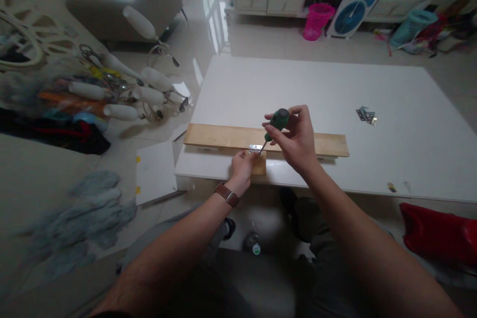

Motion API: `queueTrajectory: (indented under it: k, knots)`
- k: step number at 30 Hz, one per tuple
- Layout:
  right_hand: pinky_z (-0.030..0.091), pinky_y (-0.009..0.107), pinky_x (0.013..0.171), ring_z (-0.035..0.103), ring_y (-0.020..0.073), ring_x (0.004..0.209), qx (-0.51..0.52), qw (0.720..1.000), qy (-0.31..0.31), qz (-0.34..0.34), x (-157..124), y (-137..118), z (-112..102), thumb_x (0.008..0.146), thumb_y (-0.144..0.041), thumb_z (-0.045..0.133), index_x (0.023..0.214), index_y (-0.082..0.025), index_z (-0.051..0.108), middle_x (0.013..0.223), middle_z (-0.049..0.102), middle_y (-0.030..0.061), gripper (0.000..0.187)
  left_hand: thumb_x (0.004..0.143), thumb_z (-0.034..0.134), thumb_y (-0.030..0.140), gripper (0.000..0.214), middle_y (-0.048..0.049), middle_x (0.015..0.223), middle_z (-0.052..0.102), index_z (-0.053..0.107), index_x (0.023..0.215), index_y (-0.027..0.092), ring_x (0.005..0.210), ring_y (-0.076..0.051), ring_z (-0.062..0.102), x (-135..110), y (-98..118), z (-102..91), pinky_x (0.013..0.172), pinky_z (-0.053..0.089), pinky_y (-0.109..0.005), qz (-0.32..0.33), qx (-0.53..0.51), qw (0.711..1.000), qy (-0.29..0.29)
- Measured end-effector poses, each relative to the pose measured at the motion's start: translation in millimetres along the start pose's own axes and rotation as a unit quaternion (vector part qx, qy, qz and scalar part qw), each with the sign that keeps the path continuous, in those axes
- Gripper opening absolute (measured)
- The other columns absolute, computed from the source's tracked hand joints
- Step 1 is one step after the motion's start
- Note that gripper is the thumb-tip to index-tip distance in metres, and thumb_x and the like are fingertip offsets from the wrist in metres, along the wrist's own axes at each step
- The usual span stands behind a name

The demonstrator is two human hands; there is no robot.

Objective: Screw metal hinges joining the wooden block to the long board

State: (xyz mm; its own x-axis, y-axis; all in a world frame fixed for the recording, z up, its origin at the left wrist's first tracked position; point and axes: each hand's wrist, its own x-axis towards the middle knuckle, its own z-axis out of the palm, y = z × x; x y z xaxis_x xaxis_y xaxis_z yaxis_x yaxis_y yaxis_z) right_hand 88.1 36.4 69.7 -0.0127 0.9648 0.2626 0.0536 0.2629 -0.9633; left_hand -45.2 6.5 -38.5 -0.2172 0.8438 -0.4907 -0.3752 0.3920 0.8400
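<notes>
My right hand (298, 136) is closed around the green handle of a screwdriver (278, 123), which tilts down to the left. Its tip meets a small metal hinge (255, 147) at the front edge of a long wooden board (219, 134). Below that hinge, a small wooden block (260, 168) lies against the board. My left hand (243, 165), with a brown watch strap at the wrist, grips the block at its left side, fingertips touching the hinge. Those fingers partly cover the hinge's lower leaf; any screw there is too small to make out.
The white table (316, 89) carries several loose metal hinges (366, 115) at the right and tiny hardware (391, 187) near its front edge. A red stool-like object (439, 233) stands at lower right. A lamp with white shades (149, 94) lies left. A bottle (254, 244) stands between my feet.
</notes>
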Motion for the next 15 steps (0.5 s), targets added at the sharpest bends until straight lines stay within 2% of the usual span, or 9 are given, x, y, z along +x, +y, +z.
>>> queueTrajectory:
  k: [3,9,12,15]
  knots:
    - [0.064,0.032,0.060,0.079,0.0256,0.106,-0.008,1.000,-0.006,-0.002,0.4,2.5,-0.9,0.084,-0.049,0.083,0.124,-0.034,0.048,0.114,0.074,0.0037,0.055,0.060,0.091,0.034,0.034,-0.0069,0.086,0.079,0.074,0.085,0.017,0.080,-0.022,0.070,-0.8,1.1,0.4,0.075,0.051,-0.031,0.002,0.006,1.000,0.004]
    - [0.067,0.040,0.079,0.076,0.0279,0.114,-0.048,0.997,-0.054,0.006,0.6,2.4,-7.0,0.089,-0.039,0.074,0.135,-0.034,0.051,0.134,0.072,0.0079,0.052,0.063,0.090,0.030,0.029,-0.0065,0.088,0.079,0.074,0.084,0.018,0.085,-0.022,0.069,-0.9,2.9,3.0,0.079,0.050,-0.031,0.006,0.018,1.000,0.020]
    - [0.065,0.038,0.075,0.076,0.0259,0.105,-0.072,0.996,-0.046,0.005,1.5,-0.4,-7.2,0.086,-0.039,0.079,0.135,-0.033,0.054,0.119,0.075,0.0053,0.055,0.062,0.091,0.031,0.029,-0.0059,0.087,0.078,0.072,0.081,0.018,0.083,-0.020,0.068,-1.1,3.1,2.4,0.078,0.049,-0.030,0.009,0.024,0.999,0.024]
    - [0.061,0.034,0.067,0.071,0.0213,0.093,-0.113,0.993,-0.024,-0.015,2.3,-4.5,-5.3,0.080,-0.041,0.085,0.119,-0.030,0.060,0.104,0.072,0.0014,0.048,0.062,0.091,0.033,0.031,-0.0059,0.086,0.077,0.071,0.081,0.019,0.080,-0.021,0.067,-1.5,3.3,1.1,0.077,0.048,-0.031,0.000,0.017,1.000,0.011]
